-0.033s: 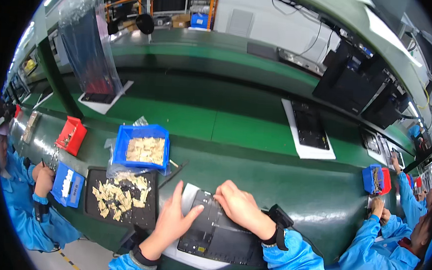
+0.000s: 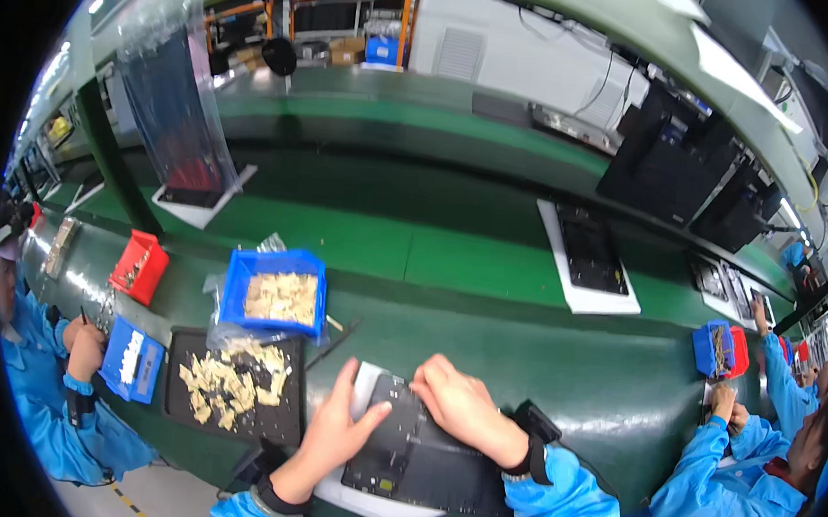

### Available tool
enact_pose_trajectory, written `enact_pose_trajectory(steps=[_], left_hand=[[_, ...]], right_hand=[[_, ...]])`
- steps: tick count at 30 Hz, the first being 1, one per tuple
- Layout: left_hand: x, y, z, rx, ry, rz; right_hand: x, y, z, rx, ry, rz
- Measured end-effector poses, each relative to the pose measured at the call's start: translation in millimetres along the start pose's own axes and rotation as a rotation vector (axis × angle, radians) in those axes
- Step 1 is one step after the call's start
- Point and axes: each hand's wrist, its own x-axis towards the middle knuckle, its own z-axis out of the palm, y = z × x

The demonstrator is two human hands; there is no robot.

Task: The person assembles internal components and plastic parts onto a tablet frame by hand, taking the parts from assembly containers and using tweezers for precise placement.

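1. Head view: a flat rectangular black device panel point(image 2: 430, 459) is seen lying on a white sheet point(image 2: 382, 509) directly in front of the wearer, and clock directions are given from this panel.
2. The left hand point(image 2: 339, 434) is placed at nine o'clock, opened wide, with the fingers extended and the thumb tip reaching over the panel's edge; nothing is grasped by it.
3. The right hand point(image 2: 466, 409) is set over the panel's upper part, toward one o'clock, with bent fingers gathered at the surface; how tightly they are closed, and whether a small piece is pinched, cannot be told.
4. Between nine and ten o'clock, pale cream strips point(image 2: 226, 384) are scattered in a shallow square black tray point(image 2: 276, 424).
5. Between ten and eleven, a blue plastic bin point(image 2: 234, 290) is filled with pale cream pieces point(image 2: 281, 296); a slender black stick point(image 2: 338, 342) is laid nearer the panel.
6. At ten, farther off, an open red plastic bin point(image 2: 143, 268) is seen.
7. At one, another black panel point(image 2: 588, 250) is rested on a white board point(image 2: 605, 301).
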Motion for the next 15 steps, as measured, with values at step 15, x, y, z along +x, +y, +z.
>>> enact_pose_trajectory(steps=[15], left_hand=[[-12.2,45.3,-65.5,-0.637,0.434,0.499]], right_hand=[[-115.6,72.6,-71.1,1.552,0.124,0.347]])
